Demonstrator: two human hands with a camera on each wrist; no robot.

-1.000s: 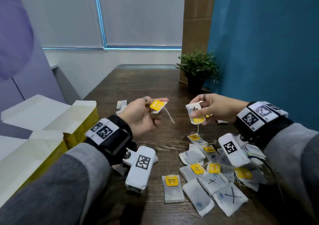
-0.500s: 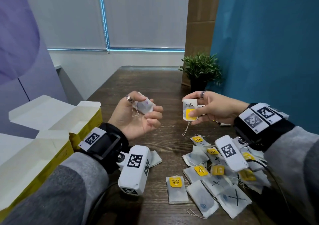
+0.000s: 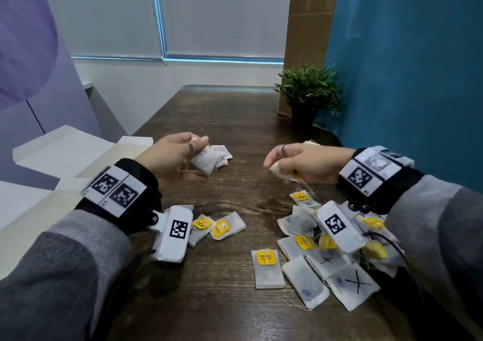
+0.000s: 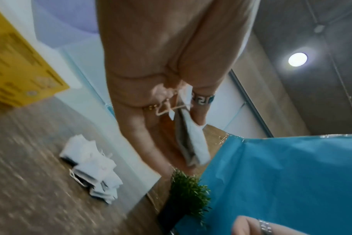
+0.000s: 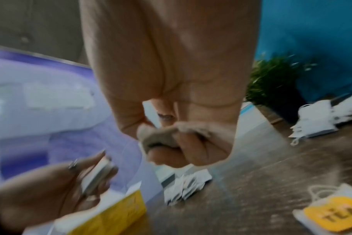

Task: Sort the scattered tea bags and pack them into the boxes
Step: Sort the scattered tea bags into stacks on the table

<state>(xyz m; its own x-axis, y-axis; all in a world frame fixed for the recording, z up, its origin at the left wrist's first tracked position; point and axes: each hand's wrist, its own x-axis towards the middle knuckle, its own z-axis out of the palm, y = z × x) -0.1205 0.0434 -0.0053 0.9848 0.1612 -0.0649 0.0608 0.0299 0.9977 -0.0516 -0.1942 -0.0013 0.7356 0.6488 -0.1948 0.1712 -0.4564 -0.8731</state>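
Observation:
My left hand (image 3: pixel 180 155) holds a white tea bag (image 3: pixel 205 161) between thumb and fingers, just above a small stack of tea bags (image 3: pixel 222 154) on the table. The left wrist view shows the held tea bag (image 4: pixel 193 141) edge-on and the stack (image 4: pixel 92 171) below. My right hand (image 3: pixel 292 161) is curled round another tea bag (image 3: pixel 281 172), its string trailing; the right wrist view shows this crumpled tea bag (image 5: pixel 161 138) in the fist. A heap of scattered tea bags (image 3: pixel 326 257) with yellow tags lies under my right wrist. Open yellow boxes (image 3: pixel 65 157) stand at the left.
Two tea bags with yellow tags (image 3: pixel 217 227) lie beside my left wrist device. A potted plant (image 3: pixel 308 97) stands at the back right against the blue wall (image 3: pixel 405 79). A further pile of tea bags (image 5: pixel 316 120) lies near the plant.
Both hands have dropped from chest height toward the table and turned palm down. The left hand has carried its tea bag over the small stack; the right has closed round its bag.

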